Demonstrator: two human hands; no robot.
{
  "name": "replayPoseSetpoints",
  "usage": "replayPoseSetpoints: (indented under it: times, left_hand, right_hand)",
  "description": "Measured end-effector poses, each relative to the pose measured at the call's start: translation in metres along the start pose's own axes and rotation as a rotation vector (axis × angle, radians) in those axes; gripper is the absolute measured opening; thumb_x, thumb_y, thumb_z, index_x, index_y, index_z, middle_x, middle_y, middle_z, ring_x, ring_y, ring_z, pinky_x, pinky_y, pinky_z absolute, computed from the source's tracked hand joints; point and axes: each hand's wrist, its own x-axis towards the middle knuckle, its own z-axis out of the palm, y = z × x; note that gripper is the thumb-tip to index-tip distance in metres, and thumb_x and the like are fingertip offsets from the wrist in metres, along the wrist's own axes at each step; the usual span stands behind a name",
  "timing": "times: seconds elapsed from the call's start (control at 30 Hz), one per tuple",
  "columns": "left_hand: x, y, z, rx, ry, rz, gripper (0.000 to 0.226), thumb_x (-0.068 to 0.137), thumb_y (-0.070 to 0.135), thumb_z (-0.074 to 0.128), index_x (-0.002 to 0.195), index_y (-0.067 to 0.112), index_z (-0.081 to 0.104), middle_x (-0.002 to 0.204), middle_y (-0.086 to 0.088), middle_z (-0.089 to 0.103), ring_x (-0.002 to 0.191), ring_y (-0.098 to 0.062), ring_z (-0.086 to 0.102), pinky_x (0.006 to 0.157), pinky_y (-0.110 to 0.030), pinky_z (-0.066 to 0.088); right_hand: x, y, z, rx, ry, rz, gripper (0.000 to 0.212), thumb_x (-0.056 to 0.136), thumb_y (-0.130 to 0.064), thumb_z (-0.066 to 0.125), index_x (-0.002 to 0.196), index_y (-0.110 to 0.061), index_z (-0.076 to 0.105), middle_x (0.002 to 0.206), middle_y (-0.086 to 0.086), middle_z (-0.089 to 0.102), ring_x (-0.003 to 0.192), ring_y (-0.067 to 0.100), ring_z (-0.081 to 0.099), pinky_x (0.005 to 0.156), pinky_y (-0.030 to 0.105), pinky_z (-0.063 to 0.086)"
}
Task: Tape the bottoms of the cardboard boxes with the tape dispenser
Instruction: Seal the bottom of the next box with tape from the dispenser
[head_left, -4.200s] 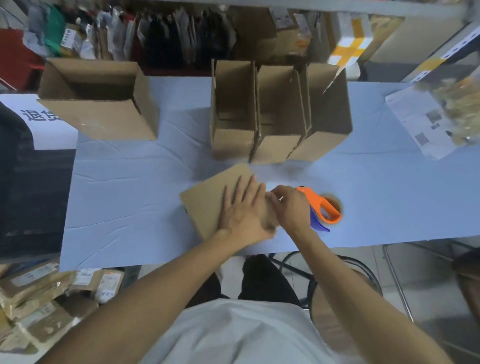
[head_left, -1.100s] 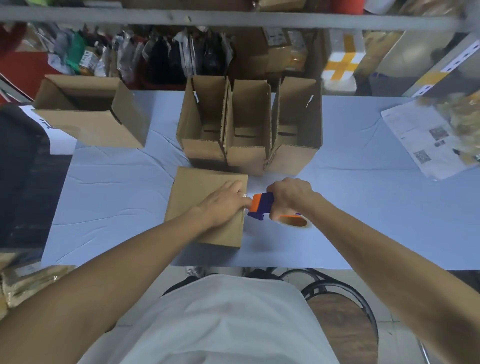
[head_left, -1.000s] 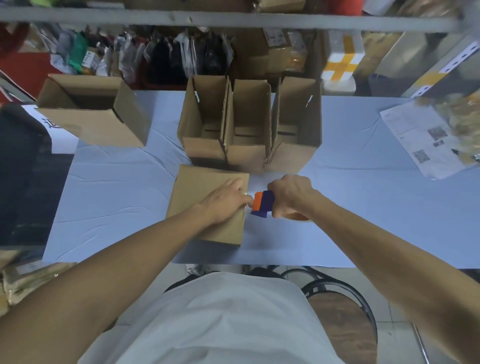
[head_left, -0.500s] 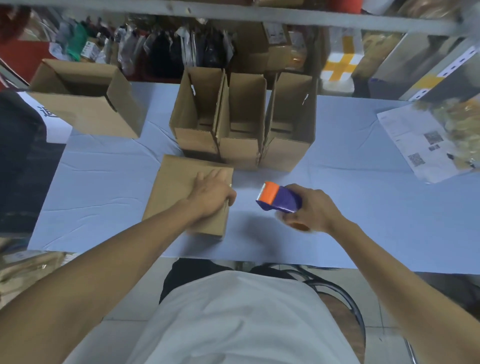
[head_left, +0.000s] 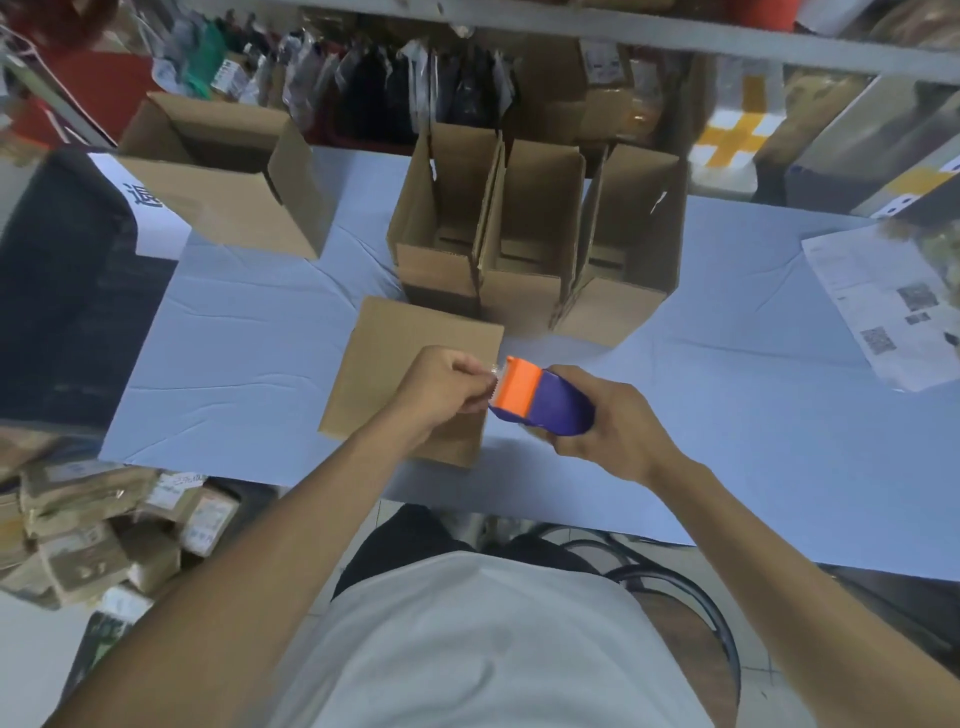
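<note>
A small cardboard box (head_left: 395, 353) lies bottom-up near the front edge of the blue table (head_left: 249, 364). Above its right side my right hand (head_left: 618, 421) grips an orange and purple tape dispenser (head_left: 540, 402), lifted off the table. My left hand (head_left: 447, 384) is closed at the dispenser's orange mouth, pinching the clear tape end there. Three open boxes (head_left: 519, 244) stand side by side just behind, and a larger open box (head_left: 228, 171) sits at the back left.
Printed papers (head_left: 883, 296) lie at the table's right. Shelves packed with bagged goods and cartons (head_left: 467, 78) run behind the table. Wrapped parcels (head_left: 88, 530) pile on the floor at the left. A round stool (head_left: 691, 613) stands under me.
My left hand left the box top and closed on the tape end at the dispenser's mouth. My right hand raised the dispenser and brought it back toward the box's right side.
</note>
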Motion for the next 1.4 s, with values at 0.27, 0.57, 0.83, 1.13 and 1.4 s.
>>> replayPoseSetpoints:
  times: [0.27,0.57,0.83,1.13,1.4]
  left_hand:
    - [0.009,-0.015,-0.070,0.282,0.081,-0.014,0.006,0.080,0.005,0.077,0.076,0.002,0.075,0.076,-0.014,0.073,0.066,-0.020,0.065,0.073,-0.033,0.057]
    - [0.018,-0.021,-0.061,0.444,0.072,0.011,0.016,0.079,0.017,0.079,0.066,0.010,0.073,0.056,-0.002,0.067,0.047,-0.008,0.060,0.057,-0.017,0.046]
    - [0.025,0.003,-0.044,1.204,0.167,0.028,0.037,0.075,0.049,0.076,0.080,0.015,0.064,0.072,-0.001,0.056,0.081,-0.027,0.060,0.064,-0.029,0.042]
    - [0.021,-0.002,-0.027,0.850,-0.418,0.257,0.031,0.090,0.053,0.056,0.073,0.033,0.040,0.086,0.010,0.043,0.081,-0.017,0.044,0.066,-0.032,0.036]
    - [0.022,-0.014,-0.013,1.137,-0.316,0.334,0.026,0.089,0.036,0.051,0.101,0.014,0.045,0.105,-0.003,0.042,0.099,-0.032,0.043,0.080,-0.038,0.034]
  right_hand:
    - [-0.022,0.026,-0.012,-0.287,-0.087,0.139,0.060,0.069,-0.042,0.079,0.120,-0.045,0.048,0.089,-0.019,0.065,0.074,0.011,0.061,0.066,0.026,0.051]
    - [-0.014,0.038,0.000,-0.349,-0.117,0.201,0.060,0.067,-0.041,0.078,0.121,-0.042,0.050,0.087,-0.018,0.063,0.073,0.014,0.061,0.067,0.031,0.053]
    - [0.003,0.036,0.010,-0.370,-0.219,0.253,0.059,0.068,-0.038,0.076,0.122,-0.037,0.050,0.094,-0.010,0.067,0.080,0.018,0.062,0.071,0.033,0.055]
    - [0.030,0.018,0.017,-0.501,-0.316,0.252,0.049,0.065,-0.038,0.072,0.110,-0.035,0.051,0.087,-0.006,0.063,0.075,0.021,0.058,0.061,0.028,0.046]
    - [0.030,0.001,0.037,-0.528,-0.409,0.444,0.032,0.062,-0.043,0.068,0.087,-0.029,0.054,0.076,-0.005,0.057,0.069,0.019,0.056,0.055,0.025,0.038]
